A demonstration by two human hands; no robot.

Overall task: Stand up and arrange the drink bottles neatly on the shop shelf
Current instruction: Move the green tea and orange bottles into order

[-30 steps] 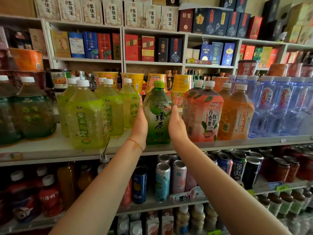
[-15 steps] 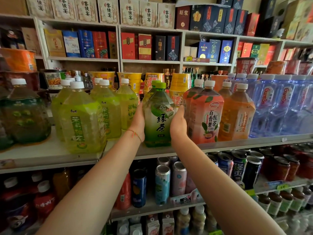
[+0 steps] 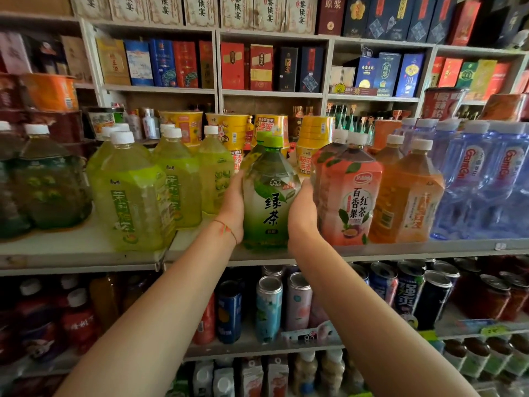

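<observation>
A big green tea bottle (image 3: 269,196) with a green cap stands upright near the front edge of the white shelf (image 3: 86,250). My left hand (image 3: 233,204) presses its left side and my right hand (image 3: 300,213) its right side, so both grip it. Yellow-green tea bottles (image 3: 131,196) stand to its left. A pink passion-fruit tea bottle (image 3: 349,196) and an orange tea bottle (image 3: 406,196) stand close on its right. My fingers behind the bottle are hidden.
Blue water bottles (image 3: 481,179) fill the shelf's right end and dark green bottles (image 3: 43,181) its left end. Yellow cup noodles (image 3: 229,130) stand behind. Drink cans (image 3: 269,308) line the shelf below. Boxed liquor (image 3: 171,64) sits above.
Both hands have stayed on the green tea bottle. The bottle stands in about the same spot on the shelf; the view has shifted slightly.
</observation>
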